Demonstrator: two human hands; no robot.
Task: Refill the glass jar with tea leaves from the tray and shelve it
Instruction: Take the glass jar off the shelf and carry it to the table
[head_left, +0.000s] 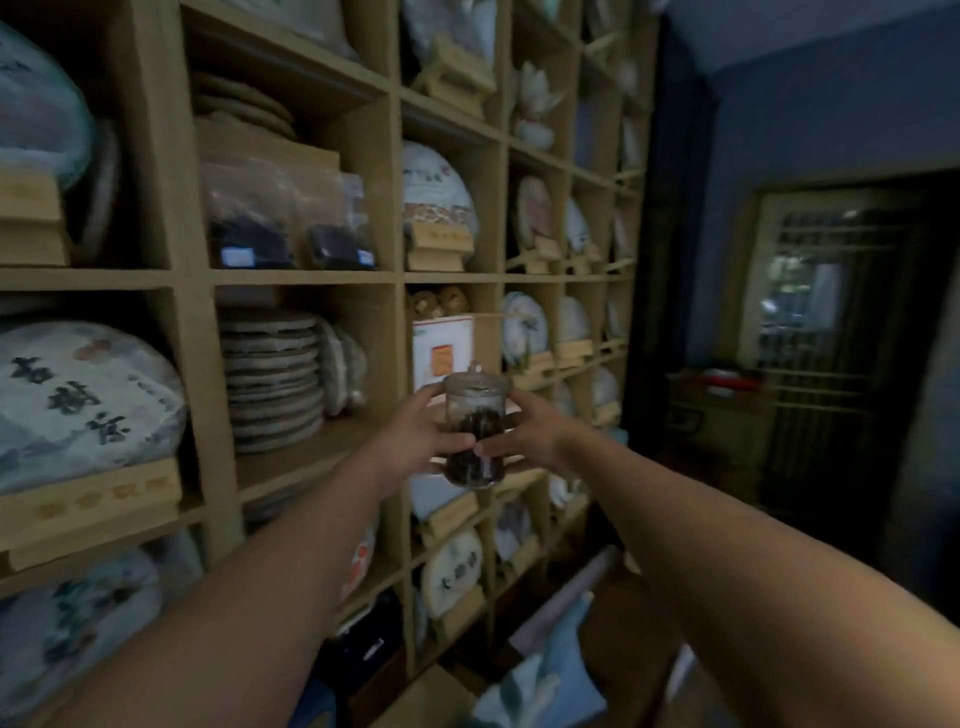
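Note:
A clear glass jar (475, 410) with a knobbed glass lid holds dark tea leaves in its lower half. I hold it upright in the air with both hands, arms stretched out. My left hand (415, 434) grips its left side and my right hand (524, 434) grips its right side, fingertips meeting across the front. The jar hangs in front of a wooden shelf compartment (447, 332) that contains a white and orange box. The tray is out of view.
A tall wooden grid shelf (192, 332) fills the left and centre, packed with wrapped round tea cakes on wooden stands, stacked cakes (272, 379) and bagged tea (249, 228). A dark lattice door (831, 322) stands at the right. Blue cloth (545, 670) lies below.

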